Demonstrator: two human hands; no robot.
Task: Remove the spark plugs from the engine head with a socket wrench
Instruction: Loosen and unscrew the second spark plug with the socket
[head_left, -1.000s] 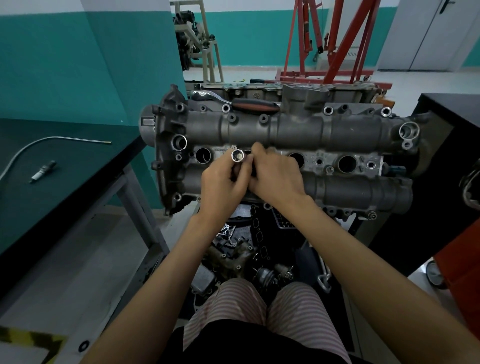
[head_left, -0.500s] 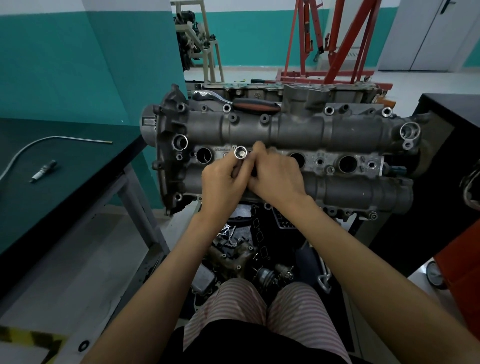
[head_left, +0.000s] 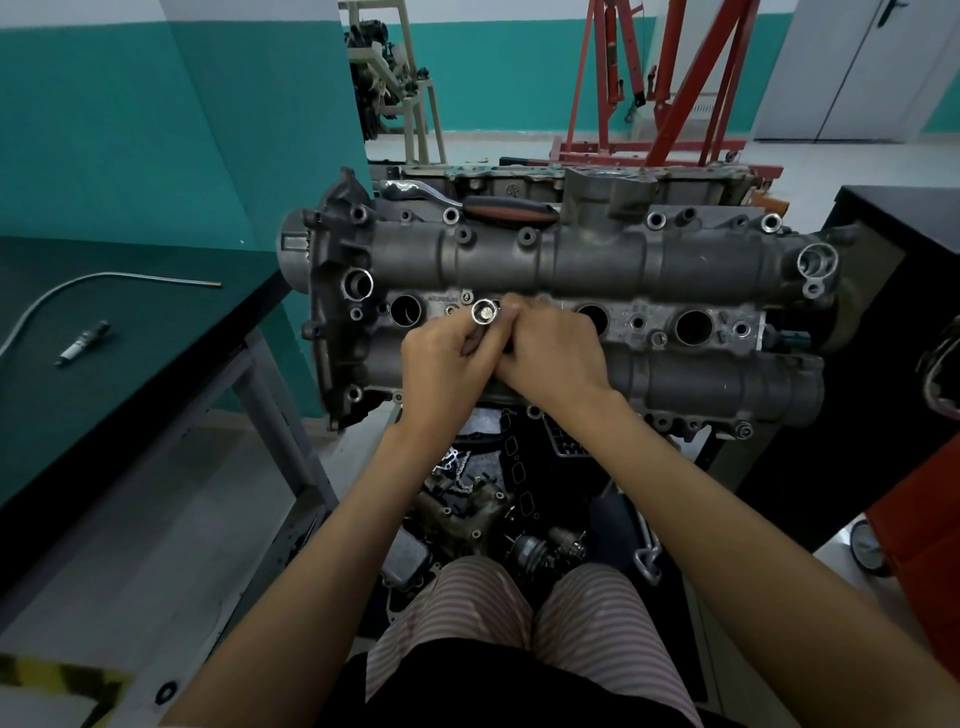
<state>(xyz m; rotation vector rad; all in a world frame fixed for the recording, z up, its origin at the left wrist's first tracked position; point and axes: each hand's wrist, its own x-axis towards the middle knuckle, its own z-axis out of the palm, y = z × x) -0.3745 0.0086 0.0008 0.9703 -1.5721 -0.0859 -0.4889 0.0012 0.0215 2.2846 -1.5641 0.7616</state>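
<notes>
The grey engine head (head_left: 571, 265) stands in front of me, with a row of round plug wells along its middle. Both hands meet over the second well from the left. My left hand (head_left: 447, 358) and my right hand (head_left: 550, 353) grip a chrome socket (head_left: 485, 313), whose open end faces up with something pale inside it. The socket's lower part is hidden by my fingers. A ratchet wrench (head_left: 498, 208) with a black and red handle lies along the head's far edge. One removed spark plug (head_left: 83, 343) rests on the green bench at the left.
A green-topped bench (head_left: 130, 374) with a thin bent metal tube (head_left: 119, 280) stands at the left. A black cabinet (head_left: 893, 312) is at the right. Loose engine parts (head_left: 467, 509) lie on the floor under the head. A red engine hoist (head_left: 665, 83) stands behind.
The socket between my hands has shifted slightly up and to the right over the second well. Both hands stayed together around it.
</notes>
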